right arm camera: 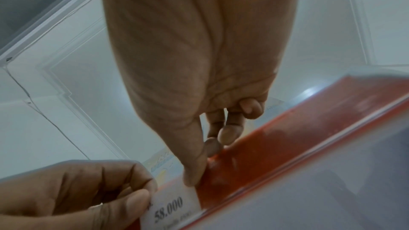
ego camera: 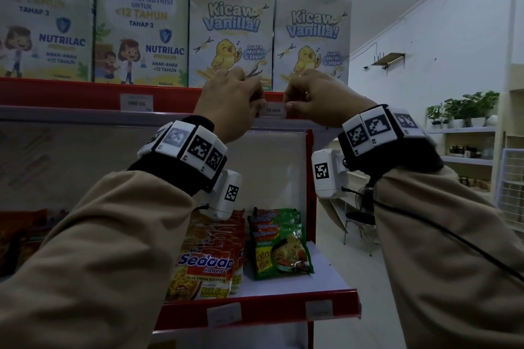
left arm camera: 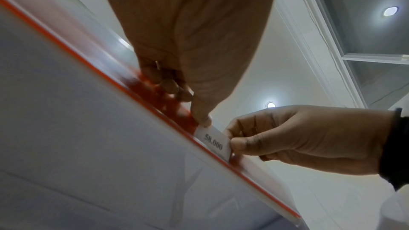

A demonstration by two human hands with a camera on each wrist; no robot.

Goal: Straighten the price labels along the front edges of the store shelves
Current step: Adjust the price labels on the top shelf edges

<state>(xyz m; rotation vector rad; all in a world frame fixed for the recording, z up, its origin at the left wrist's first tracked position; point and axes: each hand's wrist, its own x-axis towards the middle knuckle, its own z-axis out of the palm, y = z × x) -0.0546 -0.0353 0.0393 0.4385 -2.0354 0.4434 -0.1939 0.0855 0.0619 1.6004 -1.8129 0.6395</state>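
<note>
We are pinching the price label [ego camera: 272, 111] at both short ends, left hand [ego camera: 232, 99] and right hand [ego camera: 314, 96] equally near, its long axis running along the top shelf's red front edge [ego camera: 85, 93].

Arms: both raised forward, beige sleeves, marker bands on the wrists.
Left hand [ego camera: 229, 102]: fingers curled, thumb and fingertips pinching.
Right hand [ego camera: 314, 98]: fingers curled, thumb tip pressed forward, pinching close beside the left.
</note>
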